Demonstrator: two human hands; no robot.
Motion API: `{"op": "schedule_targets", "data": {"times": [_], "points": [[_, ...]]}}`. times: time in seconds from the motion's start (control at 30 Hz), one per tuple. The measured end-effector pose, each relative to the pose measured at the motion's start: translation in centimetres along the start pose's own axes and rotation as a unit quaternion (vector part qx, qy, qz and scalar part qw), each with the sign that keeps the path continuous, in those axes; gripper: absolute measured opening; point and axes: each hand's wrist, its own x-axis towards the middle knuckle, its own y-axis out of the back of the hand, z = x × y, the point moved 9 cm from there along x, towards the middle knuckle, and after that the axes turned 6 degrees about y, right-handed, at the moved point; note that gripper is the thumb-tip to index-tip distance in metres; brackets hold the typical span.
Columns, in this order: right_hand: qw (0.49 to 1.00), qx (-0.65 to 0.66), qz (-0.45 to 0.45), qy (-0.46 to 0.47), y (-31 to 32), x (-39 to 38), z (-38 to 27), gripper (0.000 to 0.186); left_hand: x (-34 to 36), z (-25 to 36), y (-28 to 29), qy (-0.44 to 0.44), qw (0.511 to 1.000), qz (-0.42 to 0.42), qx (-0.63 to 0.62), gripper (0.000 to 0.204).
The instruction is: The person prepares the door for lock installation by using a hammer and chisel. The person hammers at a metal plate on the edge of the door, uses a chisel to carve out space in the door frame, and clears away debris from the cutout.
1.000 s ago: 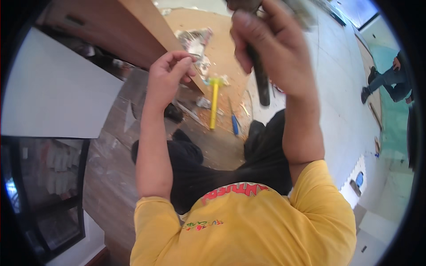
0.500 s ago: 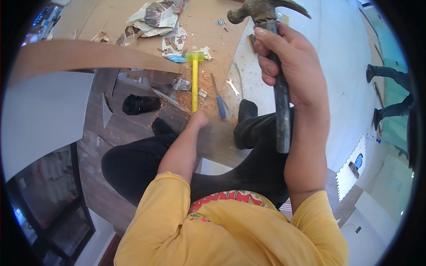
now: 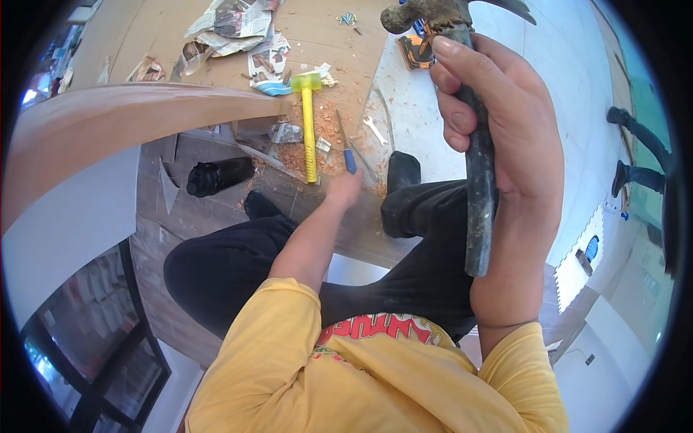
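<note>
My right hand (image 3: pixel 509 119) is closed around a worn claw hammer (image 3: pixel 478 224), raised upright at the upper right with its dark metal head at the top. My left hand (image 3: pixel 344 186) is low in the middle, at the lower end of a blue-handled narrow tool (image 3: pixel 349 159); its fingers are mostly hidden, so I cannot tell whether they grip it. A yellow mallet (image 3: pixel 309 130) lies just left of that tool, and a small wrench (image 3: pixel 375 130) lies to its right among wood shavings (image 3: pixel 292 159).
A curved wooden board (image 3: pixel 108 123) crosses the upper left, near a black cylinder (image 3: pixel 220 175). Crumpled newspaper (image 3: pixel 227 29), small screws (image 3: pixel 348 19) and an orange-black tool (image 3: pixel 415 52) lie at the top. Another person's legs (image 3: pixel 642 144) are at the far right.
The hammer has moved down and right in view. My left hand has dropped from up beside the board, to the mallet's handle, then right to the blue-handled tool.
</note>
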Motion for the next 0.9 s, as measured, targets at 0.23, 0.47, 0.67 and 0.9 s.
{"op": "schedule_targets", "data": {"times": [0.23, 0.47, 0.67, 0.9], "points": [[1.0, -0.008, 0.001, 0.002, 0.0, 0.6, -0.7, 0.026, 0.8, -0.3, 1.4, -0.008, 0.999, 0.025, -0.043, 0.056], [0.992, 0.037, -0.039, 0.114, -3.7, 0.2, -4.8, 0.03, 3.0, -3.1, 1.0, -0.088, 0.986, 0.055, -0.129, 0.041], [0.986, -0.052, 0.04, 0.151, -3.9, -1.7, -4.3, 0.031, -10.1, 0.0, 23.5, -0.083, 0.97, 0.215, -0.083, 0.03], [0.879, -0.098, -0.039, 0.464, -8.5, -7.6, -13.8, 0.026, -41.4, -4.8, 40.1, -0.307, 0.592, 0.419, -0.616, 0.038]]}}
